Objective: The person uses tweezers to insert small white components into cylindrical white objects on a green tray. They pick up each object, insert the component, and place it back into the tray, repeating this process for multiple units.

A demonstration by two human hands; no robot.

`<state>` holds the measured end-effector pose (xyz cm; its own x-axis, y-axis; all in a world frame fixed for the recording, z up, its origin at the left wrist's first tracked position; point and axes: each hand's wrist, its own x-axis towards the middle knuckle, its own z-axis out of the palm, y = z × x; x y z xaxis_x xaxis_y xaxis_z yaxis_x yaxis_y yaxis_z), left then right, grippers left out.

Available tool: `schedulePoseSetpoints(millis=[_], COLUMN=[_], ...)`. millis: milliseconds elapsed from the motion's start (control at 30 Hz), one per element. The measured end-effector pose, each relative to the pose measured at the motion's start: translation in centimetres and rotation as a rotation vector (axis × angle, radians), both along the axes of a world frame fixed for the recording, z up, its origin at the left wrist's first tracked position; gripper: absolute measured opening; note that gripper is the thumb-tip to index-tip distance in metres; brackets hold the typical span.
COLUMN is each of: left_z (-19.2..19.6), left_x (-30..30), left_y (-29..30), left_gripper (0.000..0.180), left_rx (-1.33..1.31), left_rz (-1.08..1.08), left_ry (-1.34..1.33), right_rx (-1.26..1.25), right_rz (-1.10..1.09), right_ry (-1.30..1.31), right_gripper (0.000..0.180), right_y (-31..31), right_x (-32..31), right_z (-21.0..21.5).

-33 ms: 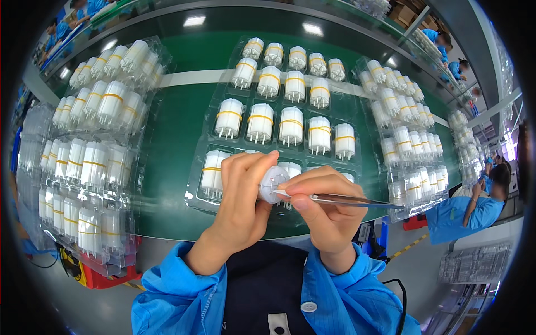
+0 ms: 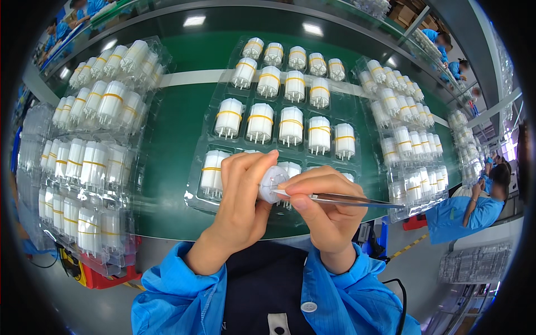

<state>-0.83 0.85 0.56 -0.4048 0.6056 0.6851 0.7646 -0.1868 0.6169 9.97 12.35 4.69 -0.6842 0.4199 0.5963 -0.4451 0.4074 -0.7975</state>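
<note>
L hand curled rnd white part, R hand pinching tweezers w/ tip at its end.

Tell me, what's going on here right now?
The person's left hand grips a white round piece, its end face turned upward. The right hand holds a slim metal tool, its tip at that face; whether it touches is unclear. Beneath and beyond them, a clear tray holds white pronged cylinders with yellow bands. More loaded trays sit left and right.
</note>
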Motion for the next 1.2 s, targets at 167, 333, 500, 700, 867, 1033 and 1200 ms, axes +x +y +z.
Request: schedulePoseSetpoints(millis=[167,333,500,700,867,1033,1200], left_z=[0.1,0.1,0.4,0.6,0.4,0.4,0.4], left_x=[0.0,-0.1,-0.1,-0.4,-0.6,-0.5,-0.5], left_y=[0.0,0.0,-0.4,-0.5,-0.6,-0.7,-0.7], left_gripper=[0.074,0.074,0.072,0.071,0.072,0.071,0.07], left_rx=[-0.013,-0.013,-0.018,-0.02,-0.044,-0.057,-0.05], left_rz=[0.022,0.017,-0.073,-0.17,-0.201,-0.208,-0.218], left_ry=[0.039,0.043,-0.092,-0.122,-0.123,-0.133,-0.141], right_rx=[0.108,0.179,-0.019,0.177,0.201,0.16,0.107], right_rz=[-0.016,0.014,0.007,0.053,0.092,0.075,0.076], right_ry=[-0.063,-0.102,0.001,0.011,0.014,-0.009,0.008], right_gripper=[0.014,0.015,0.016,0.017,0.017,0.015,0.015], right_y=[0.0,0.4,1.3,1.8,2.2,2.0,1.9], right_x=[-0.1,-0.2,0.2,-0.3,-0.4,-0.3,-0.2], right_z=[0.9,1.5,0.6,1.2,1.0,0.9,0.8])
